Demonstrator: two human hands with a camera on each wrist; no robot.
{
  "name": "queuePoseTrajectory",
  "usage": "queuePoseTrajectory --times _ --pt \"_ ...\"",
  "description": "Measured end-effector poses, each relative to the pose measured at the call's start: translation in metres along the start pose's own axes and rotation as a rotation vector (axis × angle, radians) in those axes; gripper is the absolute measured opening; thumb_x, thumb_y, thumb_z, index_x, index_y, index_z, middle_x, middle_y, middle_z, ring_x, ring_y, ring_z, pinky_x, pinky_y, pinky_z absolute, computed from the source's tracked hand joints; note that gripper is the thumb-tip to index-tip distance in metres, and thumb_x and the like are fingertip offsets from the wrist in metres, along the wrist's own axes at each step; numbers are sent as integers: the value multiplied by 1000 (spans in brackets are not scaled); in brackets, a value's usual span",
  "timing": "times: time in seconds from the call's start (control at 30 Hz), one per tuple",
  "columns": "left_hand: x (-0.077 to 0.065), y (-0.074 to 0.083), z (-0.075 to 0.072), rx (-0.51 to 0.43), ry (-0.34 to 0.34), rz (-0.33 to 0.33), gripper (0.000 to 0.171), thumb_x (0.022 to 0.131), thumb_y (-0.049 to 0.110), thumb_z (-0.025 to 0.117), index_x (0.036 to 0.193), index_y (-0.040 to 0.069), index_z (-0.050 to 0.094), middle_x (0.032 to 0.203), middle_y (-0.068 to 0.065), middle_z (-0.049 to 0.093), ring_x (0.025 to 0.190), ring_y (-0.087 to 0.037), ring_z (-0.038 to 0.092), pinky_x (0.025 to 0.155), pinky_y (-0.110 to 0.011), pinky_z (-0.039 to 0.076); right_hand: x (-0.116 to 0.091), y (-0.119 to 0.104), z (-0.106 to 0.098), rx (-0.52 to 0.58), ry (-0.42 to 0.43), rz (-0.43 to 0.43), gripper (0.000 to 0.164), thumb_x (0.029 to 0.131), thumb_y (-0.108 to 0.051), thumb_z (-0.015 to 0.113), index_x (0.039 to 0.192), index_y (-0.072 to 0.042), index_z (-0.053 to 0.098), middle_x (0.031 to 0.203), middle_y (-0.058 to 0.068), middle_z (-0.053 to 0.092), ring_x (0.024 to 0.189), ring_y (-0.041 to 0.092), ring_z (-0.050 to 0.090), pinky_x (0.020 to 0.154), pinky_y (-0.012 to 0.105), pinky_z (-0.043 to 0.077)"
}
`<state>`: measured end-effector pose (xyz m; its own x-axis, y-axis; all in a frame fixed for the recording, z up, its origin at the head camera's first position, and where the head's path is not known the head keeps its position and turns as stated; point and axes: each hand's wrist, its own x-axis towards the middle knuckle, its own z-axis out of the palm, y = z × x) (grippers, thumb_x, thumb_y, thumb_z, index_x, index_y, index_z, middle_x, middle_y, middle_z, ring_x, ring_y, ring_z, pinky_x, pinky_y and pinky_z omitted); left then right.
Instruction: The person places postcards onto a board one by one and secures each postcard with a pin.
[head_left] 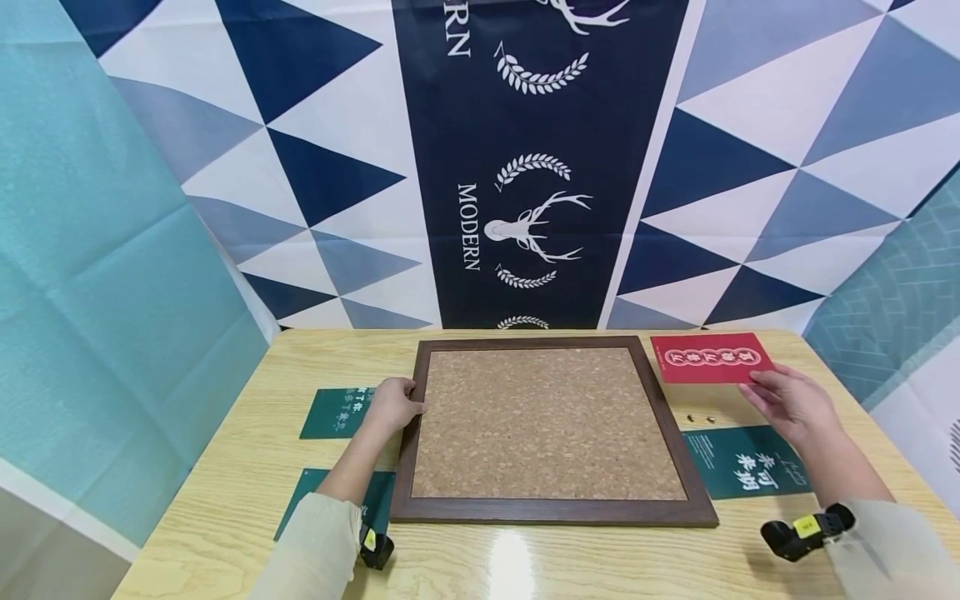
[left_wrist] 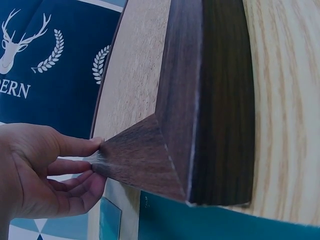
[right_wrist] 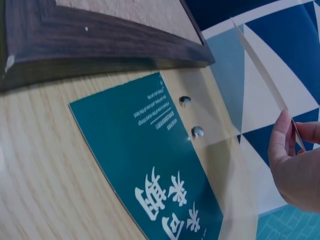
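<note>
A corkboard [head_left: 540,425] with a dark brown wooden frame lies flat in the middle of the table. My left hand [head_left: 392,405] pinches the frame's left side, thumb on top and fingers at the outer edge, as the left wrist view shows. In my right hand [head_left: 795,404], a red card [head_left: 708,358] with pale Chinese characters is pinched by its near right corner. The right wrist view shows this card [right_wrist: 262,67] nearly edge-on, raised off the table. Two small metal pushpins [right_wrist: 197,132] lie below it, right of the corkboard.
A green card [head_left: 746,462] with white characters lies by the board's right side. Two more green cards lie at the left, an upper one [head_left: 326,414] and a lower one [head_left: 300,492] partly behind my left arm. A patterned cloth [head_left: 525,167] hangs behind the table.
</note>
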<state>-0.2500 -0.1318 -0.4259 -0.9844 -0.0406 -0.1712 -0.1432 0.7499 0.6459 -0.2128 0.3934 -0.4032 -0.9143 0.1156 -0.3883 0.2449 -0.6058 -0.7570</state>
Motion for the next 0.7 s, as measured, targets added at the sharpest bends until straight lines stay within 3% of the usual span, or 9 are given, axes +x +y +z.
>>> queuePoseTrajectory --times 0.33,0.57,0.7 --pt "0 -1 1 7 12 -6 50 80 14 64 123 -3 47 120 -21 52 110 -34 49 85 -42 46 -5 6 15 16 -67 -12 21 82 -4 58 94 -21 56 78 1 65 73 16 65 68 30 53" --pt "1 -1 1 9 8 8 50 79 13 64 123 -4 48 121 -21 51 111 -34 49 85 -42 46 -7 10 23 -30 -92 -37 20 83 -6 57 97 -20 54 79 -1 65 73 15 65 66 29 53" --pt "2 -1 1 18 11 18 50 79 12 65 123 -4 48 121 -21 52 111 -34 49 85 -42 46 -6 11 26 -45 -108 -55 29 83 -5 57 105 -21 48 80 -2 65 74 16 66 66 29 53"
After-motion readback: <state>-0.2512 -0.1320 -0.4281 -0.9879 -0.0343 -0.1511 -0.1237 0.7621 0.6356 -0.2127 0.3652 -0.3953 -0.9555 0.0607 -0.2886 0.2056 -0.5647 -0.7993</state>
